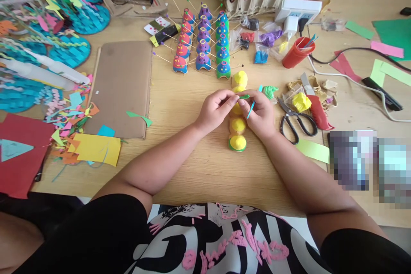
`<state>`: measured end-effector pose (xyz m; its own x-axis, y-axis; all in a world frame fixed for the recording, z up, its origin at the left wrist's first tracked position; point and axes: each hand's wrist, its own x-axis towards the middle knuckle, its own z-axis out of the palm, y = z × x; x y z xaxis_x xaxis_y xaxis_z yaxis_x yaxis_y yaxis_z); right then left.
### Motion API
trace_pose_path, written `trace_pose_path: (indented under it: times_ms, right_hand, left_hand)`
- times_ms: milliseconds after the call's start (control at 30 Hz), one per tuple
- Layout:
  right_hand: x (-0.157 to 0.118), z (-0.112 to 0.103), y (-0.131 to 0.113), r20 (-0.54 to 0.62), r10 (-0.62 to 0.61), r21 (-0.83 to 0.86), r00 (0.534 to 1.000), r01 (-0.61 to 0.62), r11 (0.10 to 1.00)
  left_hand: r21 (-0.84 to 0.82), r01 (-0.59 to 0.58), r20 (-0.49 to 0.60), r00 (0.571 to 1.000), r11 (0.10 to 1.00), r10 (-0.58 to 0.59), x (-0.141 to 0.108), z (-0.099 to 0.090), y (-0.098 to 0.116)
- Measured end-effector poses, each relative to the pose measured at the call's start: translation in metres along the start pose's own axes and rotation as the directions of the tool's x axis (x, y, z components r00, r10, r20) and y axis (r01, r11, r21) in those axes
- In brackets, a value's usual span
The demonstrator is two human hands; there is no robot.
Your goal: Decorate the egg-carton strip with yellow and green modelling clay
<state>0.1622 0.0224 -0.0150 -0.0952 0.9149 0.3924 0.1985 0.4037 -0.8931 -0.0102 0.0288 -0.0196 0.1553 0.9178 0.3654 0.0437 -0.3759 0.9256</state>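
My left hand [218, 110] and my right hand [261, 114] meet over an egg-carton strip whose bumps are covered with yellow clay [238, 125]. Their fingertips pinch a small elongated piece of green clay [244, 96] between them. A thin blue stick [251, 109] also sits in the fingers of my right hand, pointing up and away. Green clay shows along the strip's near end, while my fingers partly cover its middle. Just beyond my right hand lies a lump of green clay [270, 91].
Finished-looking painted caterpillars [203, 43] stand in rows behind the strip. Scissors [293, 117], a red-handled cutter [317, 105] and an orange cup [298, 53] are on the right. Cardboard [120, 90] and paper scraps [69, 124] lie left; cables [353, 90] run along the right.
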Motion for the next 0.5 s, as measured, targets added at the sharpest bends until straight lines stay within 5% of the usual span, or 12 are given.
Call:
trace_pose_path:
  times_ms: [500]
  right_hand:
    - [0.0007, 0.0009, -0.0036, -0.049, -0.099, -0.069, 0.994, 0.096, 0.993]
  left_hand:
    - [-0.094, 0.065, 0.041, 0.997, 0.993, -0.061, 0.0009, 0.002, 0.0049]
